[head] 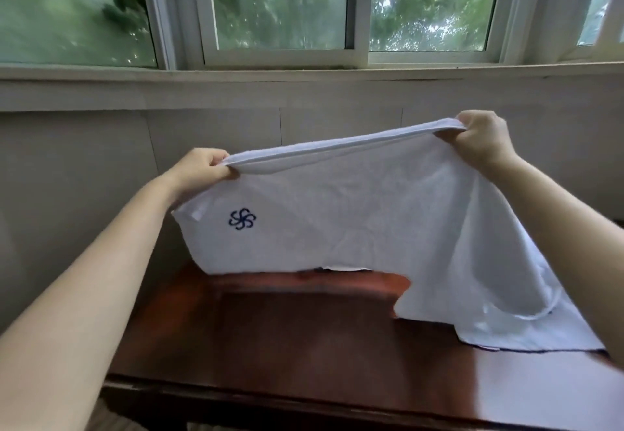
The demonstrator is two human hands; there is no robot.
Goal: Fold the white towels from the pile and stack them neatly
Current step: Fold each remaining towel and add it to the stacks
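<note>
Item: one white towel [354, 214], held up in the air above a dark red-brown wooden table [287, 339], doubled along its top edge. Left hand [199, 169]: fingers curled, pinching the doubled edge at the towel's left upper corner. Right hand [481, 138]: fingers curled over, gripping the same edge at the right upper corner, and held higher than the left, so the top edge sloped upward to the right.

Markings: a dark blue swirled emblem [242, 219] stitched near the towel's lower left; a small white tag [199, 212] just beside it at the left hem.

Hang: the left portion hung clear of the table; the right portion draped down and its lower end lay on the tabletop at the right. Whether that cloth on the table was the same towel or another beneath it could not be told.

Surroundings: a pale panelled wall [101, 160] behind the table; above it a ledge [304, 74] and white-framed sliding windows [358, 8], with green foliage blurred beyond the glass.
</note>
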